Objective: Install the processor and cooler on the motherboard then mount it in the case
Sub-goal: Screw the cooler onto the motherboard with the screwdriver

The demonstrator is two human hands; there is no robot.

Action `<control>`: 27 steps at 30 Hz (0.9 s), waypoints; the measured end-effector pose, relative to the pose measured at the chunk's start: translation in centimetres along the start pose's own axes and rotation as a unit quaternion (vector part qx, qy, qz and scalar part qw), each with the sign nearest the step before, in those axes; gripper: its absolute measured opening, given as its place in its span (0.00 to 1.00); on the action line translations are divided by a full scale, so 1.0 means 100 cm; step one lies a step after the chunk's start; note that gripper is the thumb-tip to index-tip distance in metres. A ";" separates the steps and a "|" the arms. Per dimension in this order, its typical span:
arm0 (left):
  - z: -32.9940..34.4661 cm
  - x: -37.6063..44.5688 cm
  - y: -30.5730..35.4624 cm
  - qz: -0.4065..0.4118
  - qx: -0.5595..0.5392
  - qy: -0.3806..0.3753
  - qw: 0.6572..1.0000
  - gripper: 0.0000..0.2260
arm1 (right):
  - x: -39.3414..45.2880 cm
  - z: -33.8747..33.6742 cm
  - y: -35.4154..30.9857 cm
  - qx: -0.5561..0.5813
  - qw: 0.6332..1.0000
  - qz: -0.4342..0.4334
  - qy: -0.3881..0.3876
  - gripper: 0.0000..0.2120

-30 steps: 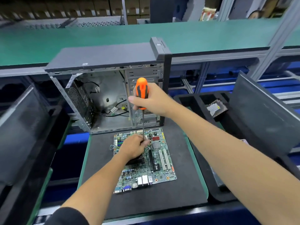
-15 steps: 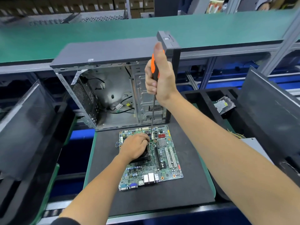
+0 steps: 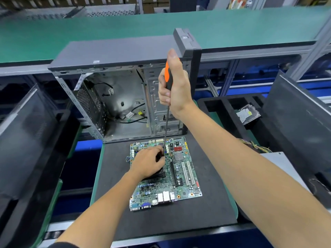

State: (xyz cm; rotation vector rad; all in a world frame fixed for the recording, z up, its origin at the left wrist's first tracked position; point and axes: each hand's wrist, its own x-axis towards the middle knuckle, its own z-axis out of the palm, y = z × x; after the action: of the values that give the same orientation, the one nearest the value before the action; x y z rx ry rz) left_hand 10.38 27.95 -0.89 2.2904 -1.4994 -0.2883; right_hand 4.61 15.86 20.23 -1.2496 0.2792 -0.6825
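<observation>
A green motherboard (image 3: 180, 178) lies flat on a black mat (image 3: 114, 194). My left hand (image 3: 148, 162) rests on the black cooler (image 3: 157, 176), fingers curled over its top, hiding most of it. My right hand (image 3: 176, 85) grips the orange-and-black handle of a long screwdriver (image 3: 166, 122), thumb up. The shaft runs down to the board beside my left fingers; the tip is hidden there. The open dark grey computer case (image 3: 114, 97) stands behind the board, its inside facing me. The processor is not visible.
Black foam trays flank the mat; the right tray (image 3: 227, 111) holds a hard drive (image 3: 248, 114). Dark side panels lean at the left (image 3: 23, 140) and right (image 3: 300, 122). A green conveyor shelf (image 3: 71, 33) runs behind the case. Loose cables lie inside the case.
My right hand shifted its hold on the screwdriver handle from a side grasp to a fist with the thumb up. The left hand stayed on the cooler.
</observation>
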 end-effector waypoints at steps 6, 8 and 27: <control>0.000 0.001 0.003 -0.006 0.024 -0.006 1.000 0.05 | 0.002 0.005 0.001 -0.001 1.000 0.007 -0.009 0.25; 0.001 0.003 0.003 -0.001 0.040 -0.008 0.999 0.05 | 0.003 0.007 0.002 -0.005 1.000 0.008 -0.026 0.25; 0.001 0.007 0.008 -0.007 0.056 -0.034 0.998 0.07 | 0.011 0.006 -0.027 -0.095 0.981 -0.067 -0.155 0.08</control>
State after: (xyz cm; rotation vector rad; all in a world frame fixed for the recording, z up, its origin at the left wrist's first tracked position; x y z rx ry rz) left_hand 10.03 26.99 -0.62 2.4013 -1.5700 -0.2976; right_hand 4.89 15.23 23.13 -1.5471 0.0017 -0.5739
